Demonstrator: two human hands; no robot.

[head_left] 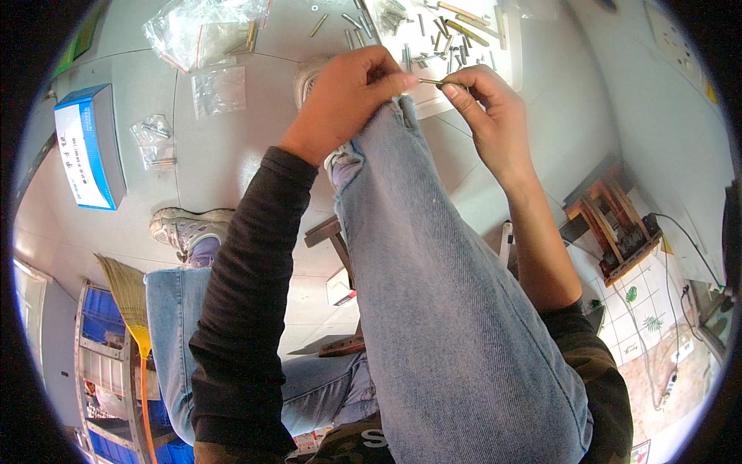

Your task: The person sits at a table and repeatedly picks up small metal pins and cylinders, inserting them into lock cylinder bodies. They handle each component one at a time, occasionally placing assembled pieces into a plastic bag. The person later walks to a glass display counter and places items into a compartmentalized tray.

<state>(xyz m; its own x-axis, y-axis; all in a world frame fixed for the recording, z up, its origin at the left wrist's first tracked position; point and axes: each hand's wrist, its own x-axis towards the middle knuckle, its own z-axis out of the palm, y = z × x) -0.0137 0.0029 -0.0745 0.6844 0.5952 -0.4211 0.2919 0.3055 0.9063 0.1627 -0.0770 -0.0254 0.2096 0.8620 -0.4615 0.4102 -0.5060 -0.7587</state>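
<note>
A thin brass-coloured screw-like piece (430, 81) lies between my two hands, just beyond my raised knee. My right hand (487, 108) pinches its right end between thumb and fingers. At the other end, my left hand (348, 97) is closed, with the slightly blurred thumb and fingertips meeting the tip of the piece. Whether it has a thread or a nut is too small to tell. Behind my hands, a white tray (512, 46) holds several loose bolts and pins (456, 50), some silver, some brass-coloured.
More loose pins (358, 35) lie on the grey floor left of the tray. Clear plastic bags (205, 31) and a blue-and-white box (89, 147) are at the far left. A broom (127, 298) leans by a shelf (108, 387); a brown metal frame (610, 224) stands right.
</note>
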